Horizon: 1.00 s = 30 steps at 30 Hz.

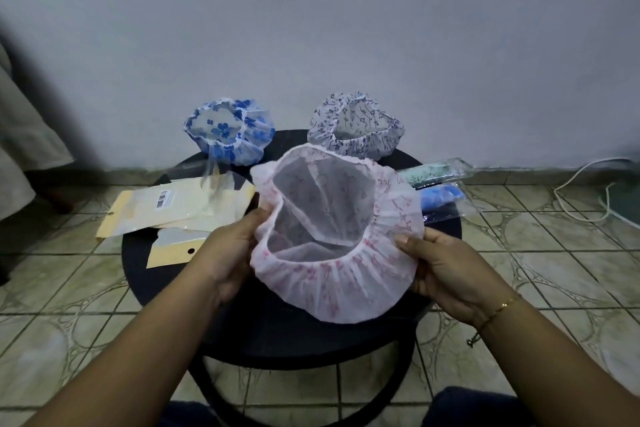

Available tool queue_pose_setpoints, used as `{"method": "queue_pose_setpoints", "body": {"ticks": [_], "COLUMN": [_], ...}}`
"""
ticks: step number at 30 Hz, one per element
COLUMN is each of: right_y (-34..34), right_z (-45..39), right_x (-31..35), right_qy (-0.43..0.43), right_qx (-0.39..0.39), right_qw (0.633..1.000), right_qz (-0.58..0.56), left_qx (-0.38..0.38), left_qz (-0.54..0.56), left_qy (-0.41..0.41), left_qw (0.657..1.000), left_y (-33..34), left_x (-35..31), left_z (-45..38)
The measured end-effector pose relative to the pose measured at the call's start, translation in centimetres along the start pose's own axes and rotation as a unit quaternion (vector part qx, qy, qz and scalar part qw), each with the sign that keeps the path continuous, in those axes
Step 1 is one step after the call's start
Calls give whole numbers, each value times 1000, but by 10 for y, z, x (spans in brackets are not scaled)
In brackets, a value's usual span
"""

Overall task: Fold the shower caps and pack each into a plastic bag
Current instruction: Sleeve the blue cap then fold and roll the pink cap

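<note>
A pink patterned shower cap (337, 274) hangs open side up between both hands above the round black table (284, 340). My left hand (232, 250) grips its left rim, fingers curled behind the fabric. My right hand (446, 270) pinches the right rim. A blue flowered shower cap (230, 132) sits at the table's far left. A white cap with dark sprigs (356, 130) sits at the far right. Flat plastic bags with cream backing (173, 208) lie on the table's left side.
Several packed plastic bags (440, 184) with blue and green contents lie at the table's right edge. A white cable (581, 184) trails over the tiled floor at the right. A grey wall stands close behind the table. Pale cloth hangs at the far left.
</note>
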State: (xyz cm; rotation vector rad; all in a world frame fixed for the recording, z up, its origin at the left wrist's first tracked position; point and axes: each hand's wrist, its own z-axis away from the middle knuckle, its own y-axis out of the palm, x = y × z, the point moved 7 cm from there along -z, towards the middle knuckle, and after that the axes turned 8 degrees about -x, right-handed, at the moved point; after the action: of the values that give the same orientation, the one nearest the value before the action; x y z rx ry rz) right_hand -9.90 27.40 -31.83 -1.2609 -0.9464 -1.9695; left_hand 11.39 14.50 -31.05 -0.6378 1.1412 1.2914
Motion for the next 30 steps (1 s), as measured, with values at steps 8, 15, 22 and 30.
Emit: {"method": "queue_pose_setpoints", "body": {"ticks": [8,15,22,30], "right_y": [-38,-34,-11,-47], "right_z": [-9,-5,12,29], "right_x": [3,5,23,7], "right_qy": [11,15,-39,26], "right_qx": [-153,-149,-12,-144], "right_qw": [988,989,995,970], "right_qz": [13,14,-95,195], "left_qx": [-145,11,64,-94], "left_qz": [-68,-385,-356,-234], "left_qy": [55,180,138,27], "left_qw": [986,905,922,967], "left_y": [-42,-28,-23,-36], "left_x": [-9,-24,-26,-6], "left_z": [-17,-7,6,-21]}}
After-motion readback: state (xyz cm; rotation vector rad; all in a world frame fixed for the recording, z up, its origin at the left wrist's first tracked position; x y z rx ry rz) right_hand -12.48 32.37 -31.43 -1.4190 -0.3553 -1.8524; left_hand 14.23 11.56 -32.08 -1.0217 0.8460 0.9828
